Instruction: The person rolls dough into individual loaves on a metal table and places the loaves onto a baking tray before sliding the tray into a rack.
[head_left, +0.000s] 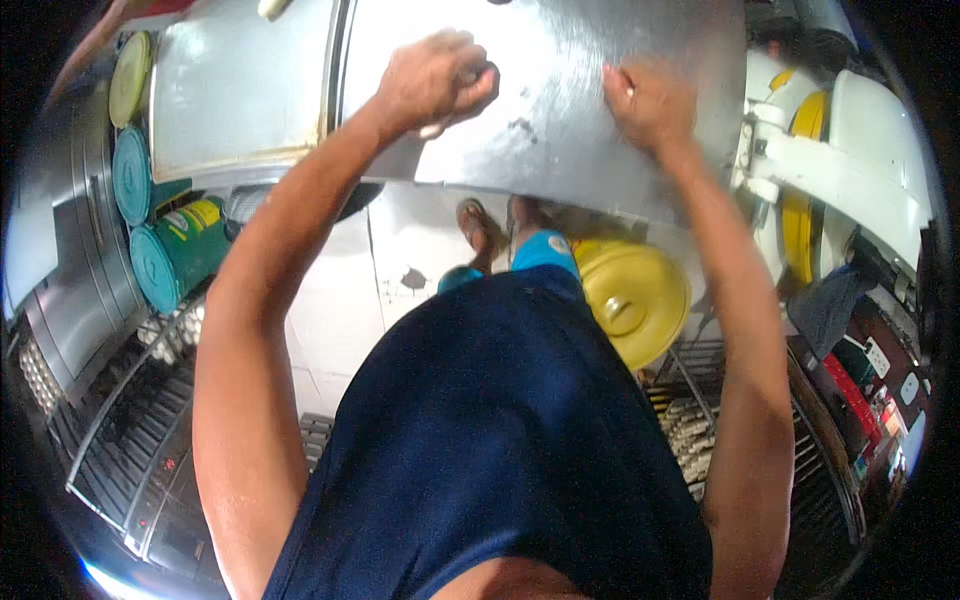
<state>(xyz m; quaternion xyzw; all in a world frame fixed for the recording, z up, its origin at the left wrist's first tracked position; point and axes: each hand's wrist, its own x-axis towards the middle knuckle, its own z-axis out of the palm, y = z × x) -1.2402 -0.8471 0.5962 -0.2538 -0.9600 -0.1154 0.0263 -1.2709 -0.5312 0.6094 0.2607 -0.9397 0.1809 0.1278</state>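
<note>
Over a shiny steel worktop (540, 155), both my hands are held apart with their fingers curled in. My left hand (435, 85) is closed near the middle of the worktop. A small pale bit shows under its lower edge, too little to name. Farther right, my right hand (655, 105) is also closed, thumb along the top. Whatever its fingers may hold is hidden. Between the hands, the steel has a few dark marks and a bright glare.
A pale, brown-edged panel (240, 90) adjoins the worktop at left, beside lidded green drums (155, 265). A yellow-lidded tub (655, 325) stands by my legs. White equipment with a jutting arm (840, 185) is at right. Wire racks (130, 440) stand behind me.
</note>
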